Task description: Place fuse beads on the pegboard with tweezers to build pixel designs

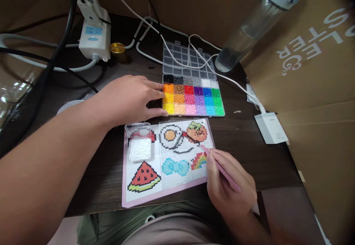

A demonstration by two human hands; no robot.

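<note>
My left hand lies against the left edge of a bead box, fingers apart, touching its rim without gripping it. The box holds small beads sorted by colour in rows of compartments. In my right hand are pink tweezers, their tips over a clear pegboard just above a rainbow pattern. The pegboard covers the right part of a pattern sheet. Beneath it show a fried egg, a round orange figure and a blue bow. A small clear case of white beads sits on the sheet's upper left.
The bead box's clear lid lies folded back, crossed by a white cable. Behind stand a power strip, a small gold cup and a tilted-looking water bottle. A white charger is at right, beside cardboard walls.
</note>
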